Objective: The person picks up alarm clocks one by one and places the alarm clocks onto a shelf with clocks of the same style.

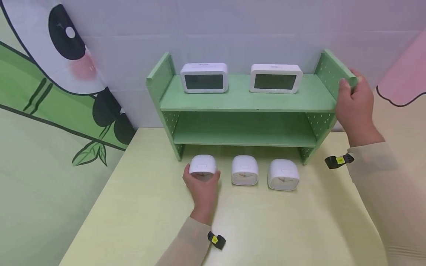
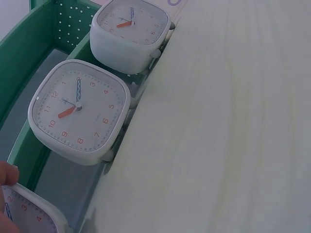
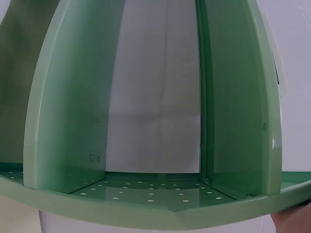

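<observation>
In the head view my left hand (image 1: 204, 192) grips a small white alarm clock (image 1: 203, 162), thumb on one side and fingers on the other. This clock (image 2: 36, 216) shows its printed dial at the lower left of the left wrist view, with fingertips (image 2: 8, 174) over its edge. My right hand (image 1: 357, 103) holds the upper front edge of the right side panel of a green two-tier shelf (image 1: 246, 128), its thumb on the inner side. In the right wrist view a bit of that hand (image 3: 294, 221) shows below the panel.
Two more white alarm clocks, a middle one (image 1: 244, 170) and a right one (image 1: 283, 174), stand before the shelf on the pale table (image 1: 266, 229). On the upper tier sit two white digital clocks, one left (image 1: 204, 77) and one right (image 1: 276, 78). A wall is behind.
</observation>
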`<state>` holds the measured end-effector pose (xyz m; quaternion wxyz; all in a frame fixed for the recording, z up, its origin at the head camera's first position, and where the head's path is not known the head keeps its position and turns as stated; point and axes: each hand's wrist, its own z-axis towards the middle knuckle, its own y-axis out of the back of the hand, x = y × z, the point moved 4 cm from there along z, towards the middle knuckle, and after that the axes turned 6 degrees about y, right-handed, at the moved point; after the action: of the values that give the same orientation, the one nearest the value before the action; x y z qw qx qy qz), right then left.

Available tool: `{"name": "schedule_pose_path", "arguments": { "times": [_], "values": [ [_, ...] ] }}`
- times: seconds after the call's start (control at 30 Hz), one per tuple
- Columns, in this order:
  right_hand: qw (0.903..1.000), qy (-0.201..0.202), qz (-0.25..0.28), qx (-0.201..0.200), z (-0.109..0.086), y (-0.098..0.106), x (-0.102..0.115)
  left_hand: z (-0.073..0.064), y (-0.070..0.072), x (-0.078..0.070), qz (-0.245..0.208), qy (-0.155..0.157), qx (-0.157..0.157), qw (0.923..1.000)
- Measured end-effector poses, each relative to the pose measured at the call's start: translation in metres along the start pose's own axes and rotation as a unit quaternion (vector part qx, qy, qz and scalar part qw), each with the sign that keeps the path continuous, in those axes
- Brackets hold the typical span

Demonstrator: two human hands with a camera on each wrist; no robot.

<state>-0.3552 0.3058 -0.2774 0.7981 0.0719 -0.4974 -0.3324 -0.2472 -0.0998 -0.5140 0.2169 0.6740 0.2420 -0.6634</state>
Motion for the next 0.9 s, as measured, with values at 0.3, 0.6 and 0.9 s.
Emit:
{"name": "schedule_pose_path", "arguments": {
  "times": [0.3,0.6,0.9],
  "values": [
    [1.0,0.005,-0.004,-0.004,-0.002,-0.001,0.001,-0.002,0.005,-0.005,0.027,0.001,-0.012,0.9996],
    [0.9999,0.007,-0.005,-0.006,-0.001,-0.002,0.002,-0.003,0.013,-0.019,0.01,-0.008,0.012,0.9998],
    [0.9999,-0.008,0.005,-0.009,-0.001,-0.001,0.001,0.004,0.017,-0.049,-0.021,-0.037,0.04,0.9983]
  ]
}}
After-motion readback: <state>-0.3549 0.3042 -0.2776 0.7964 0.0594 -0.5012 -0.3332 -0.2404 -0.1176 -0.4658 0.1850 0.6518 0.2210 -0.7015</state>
